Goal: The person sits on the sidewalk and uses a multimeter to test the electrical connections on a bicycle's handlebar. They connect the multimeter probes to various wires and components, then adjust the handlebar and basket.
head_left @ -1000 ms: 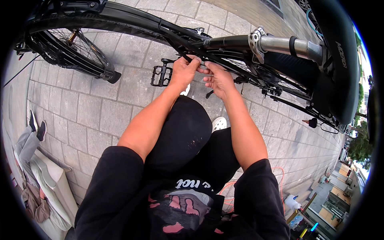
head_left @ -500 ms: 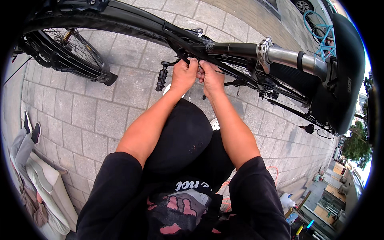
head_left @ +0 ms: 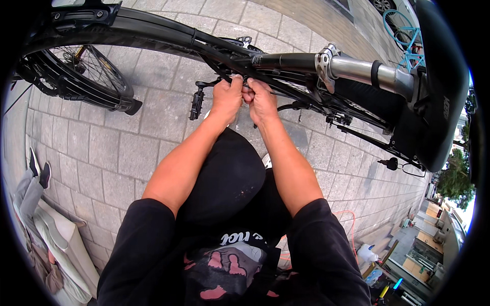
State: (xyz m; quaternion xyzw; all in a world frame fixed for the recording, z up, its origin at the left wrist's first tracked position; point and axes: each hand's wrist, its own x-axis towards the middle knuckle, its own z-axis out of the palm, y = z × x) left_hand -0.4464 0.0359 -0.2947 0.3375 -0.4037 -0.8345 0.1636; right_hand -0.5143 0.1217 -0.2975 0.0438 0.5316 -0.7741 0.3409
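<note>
A black bicycle (head_left: 291, 61) stands across the top of the view, its saddle (head_left: 434, 102) at the right and its front wheel (head_left: 84, 76) at the left. Both hands meet at the lower part of its frame, below the silver seat post (head_left: 367, 71). My left hand (head_left: 227, 101) is closed, thumb and fingers pinched against the frame. Right beside it, my right hand (head_left: 261, 101) is closed too, its fingertips nearly touching the left ones. A thin dark line, perhaps a cable, shows by the right fingers. What the fingertips grip is hidden. A pedal (head_left: 196, 102) hangs just left of my left hand.
Grey paving (head_left: 122, 153) lies under the bicycle. At the lower left, a person's legs in grey trousers (head_left: 28, 186) show by a pale cushioned seat (head_left: 64, 239). An orange cord (head_left: 352, 224) runs on the ground at right. A light-blue bicycle (head_left: 408, 38) stands at the upper right.
The bicycle and both hands appear slightly farther left in the picture as the view shifts. My hands stay closed at the same part of the frame, the fingers slightly rearranged.
</note>
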